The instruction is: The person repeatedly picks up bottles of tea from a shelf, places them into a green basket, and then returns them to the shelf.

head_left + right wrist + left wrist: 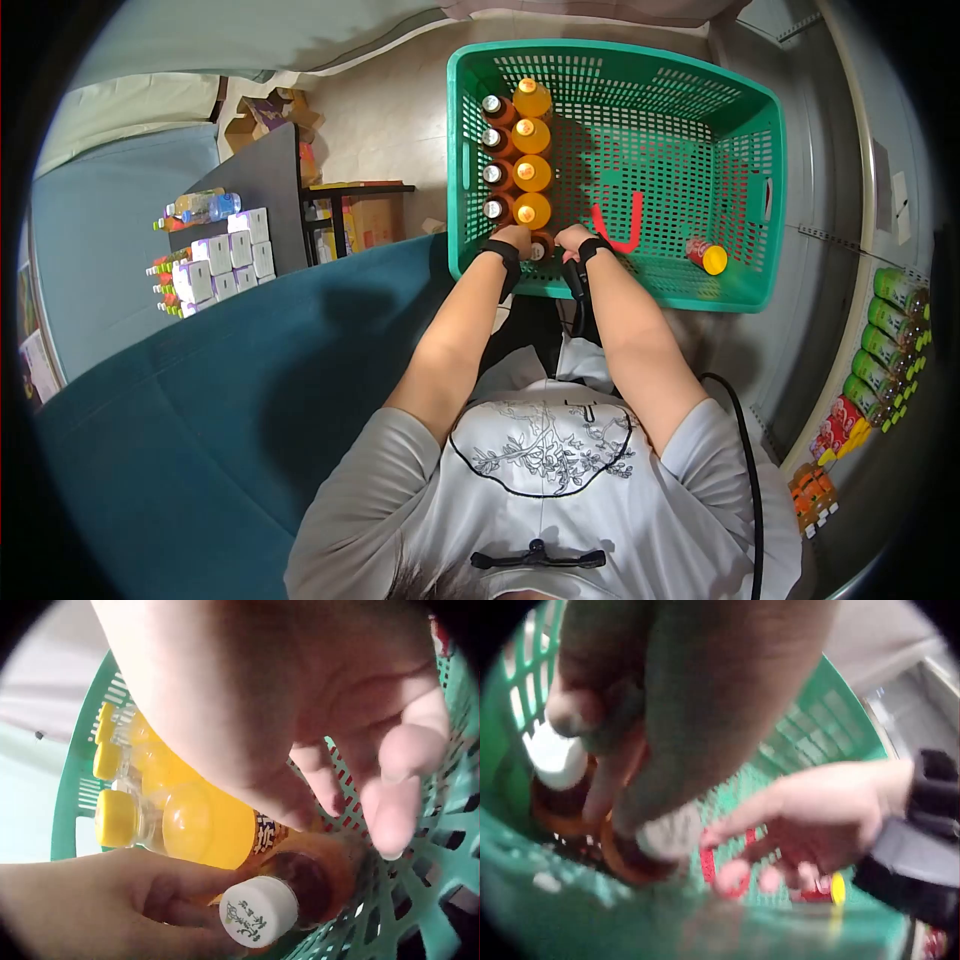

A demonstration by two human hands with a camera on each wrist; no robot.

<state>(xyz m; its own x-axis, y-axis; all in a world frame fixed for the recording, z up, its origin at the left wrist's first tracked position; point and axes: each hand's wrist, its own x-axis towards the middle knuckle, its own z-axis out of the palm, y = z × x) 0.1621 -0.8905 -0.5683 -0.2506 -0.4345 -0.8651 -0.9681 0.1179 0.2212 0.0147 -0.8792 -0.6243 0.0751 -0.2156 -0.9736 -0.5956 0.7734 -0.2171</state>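
Observation:
My left hand (513, 240) reaches into the near left corner of a green basket (610, 300), its fingers down among brown bottles with white caps. In the left wrist view those fingers come between two white caps, right at the cap on the right (671, 832). The right wrist view shows that brown bottle (319, 889) standing beside the left hand (97, 904); whether the fingers grip it I cannot tell. My right hand (574, 240) hovers just right of this bottle, fingers loosely bent and holding nothing. Yellow-capped orange drinks (532, 173) stand beyond in a row.
More white-capped bottles (492, 174) line the basket's left side. A red can with a yellow lid (705, 256) lies at the basket's right, and red marks show through its floor. Shelves with green-labelled bottles (885, 345) stand at right; white packs (225, 260) at left.

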